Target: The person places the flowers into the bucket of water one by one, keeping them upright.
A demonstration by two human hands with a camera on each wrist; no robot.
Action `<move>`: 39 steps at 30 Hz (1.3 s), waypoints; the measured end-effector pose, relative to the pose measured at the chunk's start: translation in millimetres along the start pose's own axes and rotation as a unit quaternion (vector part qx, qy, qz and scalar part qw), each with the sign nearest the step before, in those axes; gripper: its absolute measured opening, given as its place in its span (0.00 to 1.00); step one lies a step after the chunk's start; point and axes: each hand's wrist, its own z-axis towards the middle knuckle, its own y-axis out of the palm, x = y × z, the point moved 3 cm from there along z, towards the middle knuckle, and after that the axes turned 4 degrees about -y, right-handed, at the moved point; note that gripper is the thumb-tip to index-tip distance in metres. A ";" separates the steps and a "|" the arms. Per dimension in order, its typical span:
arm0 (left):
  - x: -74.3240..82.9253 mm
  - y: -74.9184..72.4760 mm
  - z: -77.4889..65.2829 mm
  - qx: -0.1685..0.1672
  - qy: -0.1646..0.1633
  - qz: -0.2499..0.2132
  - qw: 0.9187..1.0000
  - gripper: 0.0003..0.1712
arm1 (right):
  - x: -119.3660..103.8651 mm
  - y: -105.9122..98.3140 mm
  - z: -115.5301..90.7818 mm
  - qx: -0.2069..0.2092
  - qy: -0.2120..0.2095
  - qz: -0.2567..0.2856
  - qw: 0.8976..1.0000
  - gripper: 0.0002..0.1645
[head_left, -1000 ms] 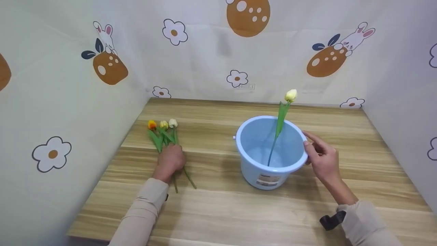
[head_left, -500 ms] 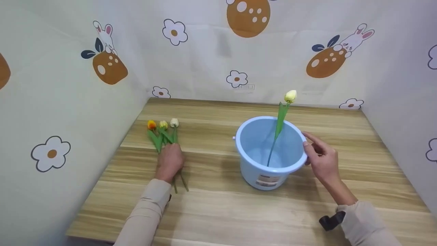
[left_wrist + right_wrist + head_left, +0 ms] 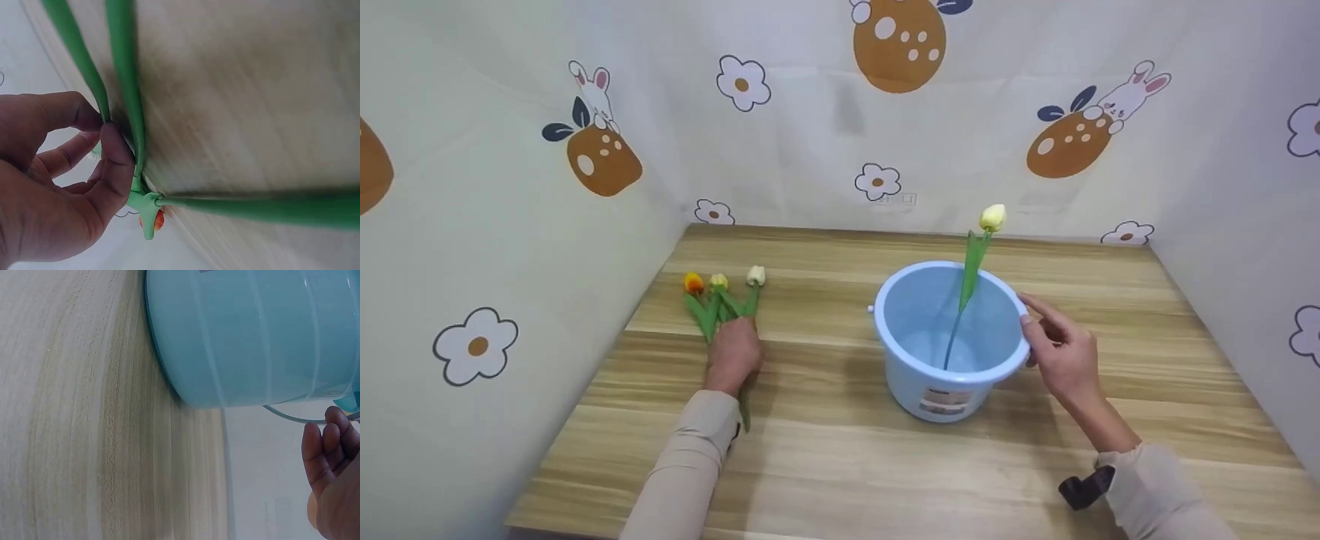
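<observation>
My left hand (image 3: 735, 352) is at the table's left side, over the stems of several artificial tulips. In the left wrist view, its thumb and index finger pinch a green stem (image 3: 93, 84); other stems lie close by. Past the hand show an orange tulip (image 3: 694, 283), a yellow tulip (image 3: 719, 283) and a white tulip (image 3: 756, 275), the white one set apart. My right hand (image 3: 1063, 358) holds the right rim of a light blue bucket (image 3: 901, 375). Inside the bucket leans one pale yellow tulip (image 3: 992, 218), its bloom above the rim.
The wood-grain table (image 3: 810, 480) carries the bucket right of centre. Patterned cloth walls (image 3: 795, 150) enclose the back and both sides. A thin bucket handle (image 3: 298, 418) passes by the right fingers in the right wrist view.
The white tulip's bloom has shifted right, away from the other two, and its stem's lower end has swung left under my left hand. My right hand stays on the bucket. The head view tilted slightly.
</observation>
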 end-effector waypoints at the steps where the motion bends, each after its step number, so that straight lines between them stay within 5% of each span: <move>1: -1.6 -0.4 -0.5 -0.010 -0.001 -0.007 1.000 0.06 | 0.3 0.6 -0.4 -0.002 0.001 0.001 1.000 0.18; 9: -3.7 -11.7 -0.4 -0.021 0.025 -0.047 0.998 0.15 | 0.6 0.8 -0.6 0.004 -0.008 0.016 1.000 0.17; 18: -8.3 -11.9 -1.6 -0.063 0.006 -0.126 0.990 0.23 | -0.3 0.2 -1.5 -0.001 0.000 -0.006 1.000 0.18; 29: -11.0 -9.7 -1.1 -0.153 -0.027 -0.231 0.960 0.39 | -1.4 -0.4 -1.6 -0.002 0.004 -0.021 1.000 0.18; 39: -11.4 -5.7 -6.7 -0.177 -0.033 -0.276 0.944 0.41 | -1.9 1.9 -0.2 0.016 -0.023 0.013 1.000 0.17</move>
